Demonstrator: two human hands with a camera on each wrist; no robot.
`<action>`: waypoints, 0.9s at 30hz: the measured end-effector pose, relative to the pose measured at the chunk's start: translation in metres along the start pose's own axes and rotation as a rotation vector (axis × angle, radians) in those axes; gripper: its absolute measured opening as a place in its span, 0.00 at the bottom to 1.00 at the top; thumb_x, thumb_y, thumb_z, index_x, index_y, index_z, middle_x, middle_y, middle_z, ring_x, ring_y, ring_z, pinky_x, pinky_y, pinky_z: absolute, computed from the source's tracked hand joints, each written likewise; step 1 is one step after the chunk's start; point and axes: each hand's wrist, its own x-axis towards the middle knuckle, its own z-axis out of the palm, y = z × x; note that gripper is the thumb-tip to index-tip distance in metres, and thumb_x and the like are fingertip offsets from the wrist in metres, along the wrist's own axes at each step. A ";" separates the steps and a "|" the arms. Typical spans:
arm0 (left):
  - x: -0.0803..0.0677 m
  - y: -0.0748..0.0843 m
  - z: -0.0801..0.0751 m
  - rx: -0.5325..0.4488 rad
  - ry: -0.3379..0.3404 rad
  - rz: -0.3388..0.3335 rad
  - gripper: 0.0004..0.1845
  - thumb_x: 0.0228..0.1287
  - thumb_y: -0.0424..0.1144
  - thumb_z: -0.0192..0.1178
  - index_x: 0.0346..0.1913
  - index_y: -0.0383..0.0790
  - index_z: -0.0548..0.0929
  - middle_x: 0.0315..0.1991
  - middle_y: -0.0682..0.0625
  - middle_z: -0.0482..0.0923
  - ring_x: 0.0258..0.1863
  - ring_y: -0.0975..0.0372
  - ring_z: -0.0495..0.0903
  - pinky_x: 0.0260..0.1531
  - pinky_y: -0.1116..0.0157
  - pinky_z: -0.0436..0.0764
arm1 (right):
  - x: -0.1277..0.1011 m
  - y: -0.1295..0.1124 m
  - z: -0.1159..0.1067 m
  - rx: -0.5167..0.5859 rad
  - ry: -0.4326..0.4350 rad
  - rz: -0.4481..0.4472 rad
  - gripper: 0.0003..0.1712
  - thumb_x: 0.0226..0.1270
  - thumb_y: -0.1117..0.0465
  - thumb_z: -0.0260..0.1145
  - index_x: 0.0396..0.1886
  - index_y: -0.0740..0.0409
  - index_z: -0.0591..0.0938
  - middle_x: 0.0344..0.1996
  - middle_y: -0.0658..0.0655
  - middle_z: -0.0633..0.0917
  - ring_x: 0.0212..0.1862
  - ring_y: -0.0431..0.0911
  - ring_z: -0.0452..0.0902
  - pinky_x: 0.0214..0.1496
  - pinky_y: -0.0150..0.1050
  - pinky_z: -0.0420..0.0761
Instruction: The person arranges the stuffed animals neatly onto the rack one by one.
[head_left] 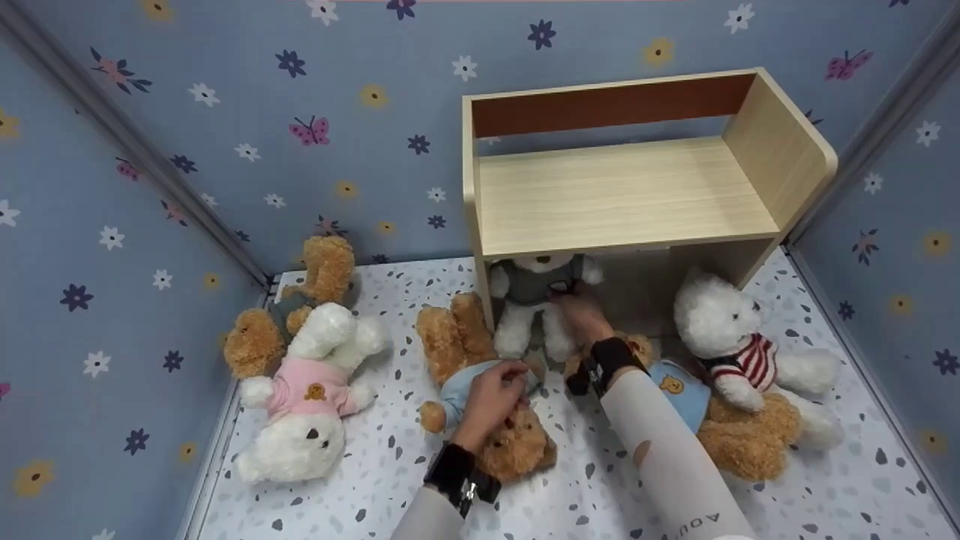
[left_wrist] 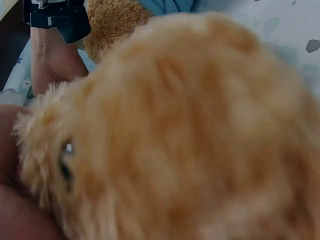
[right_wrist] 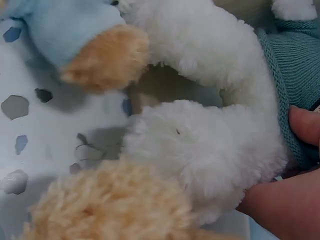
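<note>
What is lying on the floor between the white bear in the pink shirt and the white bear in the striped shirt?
In the head view, two brown bears in blue shirts lie there: one under the left hand, another beside the striped-shirt bear. The pink-shirt bear lies left.

— Where does the shelf unit (head_left: 630,195) stand?

— Upper right of the frame, against the back wall (head_left: 300,135), on the floor (head_left: 390,480). One teddy bear (head_left: 536,307) sits under its board, at the left end, with the right hand (head_left: 581,315) on it.

— And in front of that?

— A second bear (head_left: 480,390) lies at centre, just left of the shelf's post, under the left hand (head_left: 491,401). Right of the forearm a third bear (head_left: 720,420) lies flat, and a fourth (head_left: 742,352) lies on it.

— The left side?

— Two bears by the left wall: one (head_left: 304,390) in front, lower left, and another (head_left: 292,307) behind it, probably touching, though the overlap hides the contact.
</note>
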 end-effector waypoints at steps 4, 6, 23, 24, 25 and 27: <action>-0.003 -0.002 -0.003 -0.064 -0.025 -0.029 0.16 0.74 0.38 0.52 0.57 0.35 0.78 0.42 0.38 0.80 0.24 0.60 0.83 0.18 0.65 0.79 | 0.007 0.006 0.001 -0.132 0.012 -0.072 0.30 0.72 0.54 0.57 0.68 0.66 0.67 0.61 0.67 0.72 0.60 0.58 0.69 0.61 0.49 0.70; -0.002 0.000 -0.003 -0.063 -0.019 -0.027 0.15 0.74 0.38 0.52 0.57 0.35 0.79 0.42 0.38 0.81 0.25 0.60 0.83 0.19 0.65 0.79 | 0.009 0.008 0.002 -0.179 0.018 -0.089 0.30 0.72 0.54 0.57 0.68 0.66 0.67 0.61 0.67 0.73 0.59 0.58 0.70 0.61 0.49 0.70; -0.003 0.007 0.005 0.115 0.040 0.082 0.16 0.72 0.37 0.53 0.58 0.41 0.80 0.48 0.45 0.81 0.18 0.65 0.76 0.21 0.65 0.77 | 0.007 0.005 0.010 -0.371 -0.054 -0.231 0.43 0.78 0.55 0.48 0.74 0.72 0.36 0.73 0.72 0.48 0.73 0.60 0.50 0.69 0.50 0.60; -0.003 0.008 0.005 0.117 0.043 0.090 0.15 0.72 0.37 0.53 0.58 0.42 0.80 0.50 0.45 0.80 0.19 0.65 0.76 0.22 0.65 0.77 | 0.005 0.004 0.009 -0.377 -0.057 -0.227 0.43 0.78 0.54 0.48 0.74 0.73 0.37 0.73 0.72 0.49 0.72 0.60 0.52 0.69 0.51 0.61; -0.003 0.010 0.006 0.122 0.048 0.099 0.15 0.72 0.37 0.53 0.58 0.43 0.80 0.50 0.46 0.80 0.22 0.66 0.77 0.25 0.65 0.77 | 0.002 0.003 0.006 -0.391 -0.058 -0.222 0.42 0.78 0.53 0.48 0.74 0.73 0.38 0.73 0.73 0.50 0.71 0.61 0.53 0.68 0.51 0.62; -0.002 0.012 0.008 0.116 0.045 0.129 0.15 0.72 0.37 0.53 0.57 0.44 0.80 0.51 0.47 0.79 0.29 0.67 0.80 0.29 0.64 0.79 | -0.005 0.000 0.000 -0.400 -0.054 -0.191 0.41 0.78 0.52 0.49 0.74 0.73 0.45 0.71 0.73 0.56 0.68 0.62 0.59 0.65 0.53 0.66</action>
